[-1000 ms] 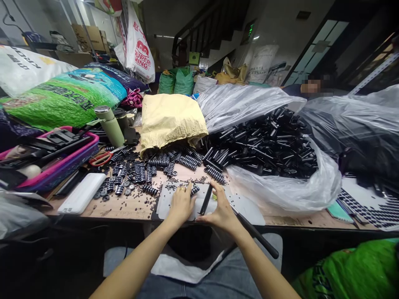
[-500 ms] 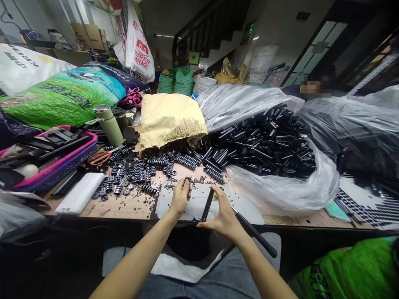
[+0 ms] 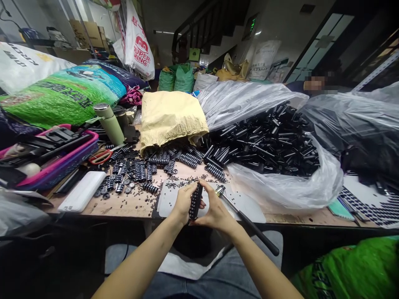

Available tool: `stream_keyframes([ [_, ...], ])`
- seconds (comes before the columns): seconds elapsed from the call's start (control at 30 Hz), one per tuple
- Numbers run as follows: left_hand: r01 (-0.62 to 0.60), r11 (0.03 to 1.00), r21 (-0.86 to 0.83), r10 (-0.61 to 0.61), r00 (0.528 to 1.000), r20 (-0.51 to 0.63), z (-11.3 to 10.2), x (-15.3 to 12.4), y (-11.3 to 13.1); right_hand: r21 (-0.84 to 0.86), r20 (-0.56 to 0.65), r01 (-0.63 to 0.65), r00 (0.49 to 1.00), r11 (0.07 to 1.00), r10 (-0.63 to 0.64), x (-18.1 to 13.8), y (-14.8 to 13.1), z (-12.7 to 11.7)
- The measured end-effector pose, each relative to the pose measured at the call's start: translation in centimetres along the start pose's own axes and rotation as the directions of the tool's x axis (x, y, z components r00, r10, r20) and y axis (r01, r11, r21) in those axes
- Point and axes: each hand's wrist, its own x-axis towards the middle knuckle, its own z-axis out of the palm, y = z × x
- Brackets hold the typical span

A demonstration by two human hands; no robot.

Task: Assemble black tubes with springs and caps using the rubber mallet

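My left hand [image 3: 181,204] is closed around a black roll with rows of white characters [image 3: 193,203], held tilted above the front edge of the table. From the other side my right hand [image 3: 217,211] pinches a black tube-like piece [image 3: 200,192] lengthwise between thumb and fingers, against the roll. Whether the two parts are joined I cannot tell. Beneath the hands is a pale grey mat [image 3: 170,203] dotted with tiny black bits. Just right of my right hand rests a hammer [image 3: 245,216], its dark handle jutting past the table edge.
Several similar lettered rolls [image 3: 162,158] and loose black rings lie before a yellow sack [image 3: 174,118]. Black tubes [image 3: 268,145] heap inside clear plastic. At left are scissors [image 3: 102,156], a white power bank-like block [image 3: 82,192], a pink basket [image 3: 67,160] and a green flask [image 3: 110,124]. A person [image 3: 314,85] is behind.
My hands have come together. The black piece in my right hand has moved left against the roll in my left hand, which now shows its white characters.
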Motion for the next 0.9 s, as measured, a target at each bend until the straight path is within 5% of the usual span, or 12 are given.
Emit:
stream_keyframes([
  [0.17,0.006,0.987,0.162,-0.007,1.0,0.006,-0.5,0.6,-0.5,0.023,-0.065,-0.097,0.993,0.995,0.098,-0.4,0.4,1.1],
  [0.27,-0.19,0.869,0.456,0.184,0.981,0.06,-1.3,1.0,-1.9,-0.044,-0.135,-0.156,0.98,0.987,0.149,-0.4,0.9,2.4],
  [0.33,-0.381,0.585,0.716,0.381,0.909,0.172,-2.0,1.1,-3.2,-0.123,-0.188,-0.187,0.969,0.975,0.162,-0.6,1.5,3.4],
  [0.4,-0.461,0.22,0.86,0.447,0.831,0.331,-2.7,1.2,-4.4,-0.222,-0.207,-0.219,0.963,0.95,0.174,-1.2,2.3,3.7],
  [0.5,-0.503,-0.17,0.847,0.336,0.779,0.53,-3.8,1.6,-5.2,-0.424,-0.223,-0.333,0.94,0.842,0.259,-3.4,3.8,2.0],
  [0.6,-0.556,-0.398,0.73,0.213,0.718,0.663,-4.5,1.8,-4.7,-0.636,-0.315,-0.519,0.85,0.571,0.422,-6.4,5.0,-1.4],
  [0.67,-0.555,-0.48,0.679,0.176,0.697,0.695,-4.7,1.7,-4.2,-0.669,-0.288,-0.566,0.795,0.482,0.534,-7.8,4.9,-3.4],
  [0.77,-0.529,-0.538,0.657,0.159,0.701,0.695,-4.7,1.5,-3.5,-0.511,-0.23,-0.641,0.744,0.573,0.627,-8.1,3.2,-4.2],
  [0.9,-0.507,-0.563,0.653,0.138,0.721,0.679,-4.4,1.3,-3.3,-0.363,-0.213,-0.656,0.749,0.661,0.627,-7.0,1.1,-2.9],
])
